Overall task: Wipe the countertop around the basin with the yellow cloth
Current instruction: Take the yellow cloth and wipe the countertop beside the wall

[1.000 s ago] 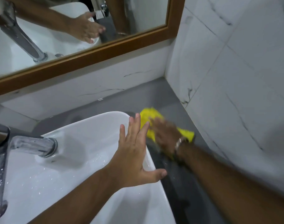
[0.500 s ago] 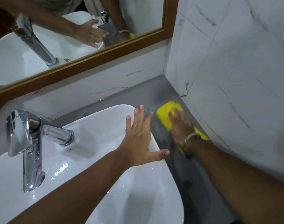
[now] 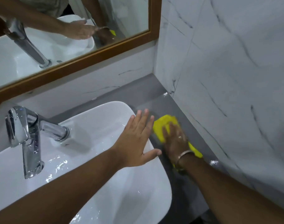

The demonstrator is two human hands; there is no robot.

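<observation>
Head view centres on the cloth, a bunched yellow wad lying flat on the narrow grey strip of countertop between the basin and the marble side wall. The right hand lies palm-down on top of it, fingers spread and pressing rather than clenched, so the cloth is pinned under the palm and pushed along, not gripped; a yellow tail sticks out by the wrist, just beside a metal bangle. That flat hold looks like the sensible one for a strip this tight, since it keeps the most fabric on the surface.

Next to it, the left hand is empty and spread wide, its palm resting on or just over the basin's right rim; I cannot tell if it truly touches. It probably steadies the person while they lean toward the corner.

Wet gleams show on the countertop near the wall, ahead of and behind the cloth, so this side is likely only partly done. At the left edge of the basin stands a chrome tap, with the wood-framed mirror above the back wall.
</observation>
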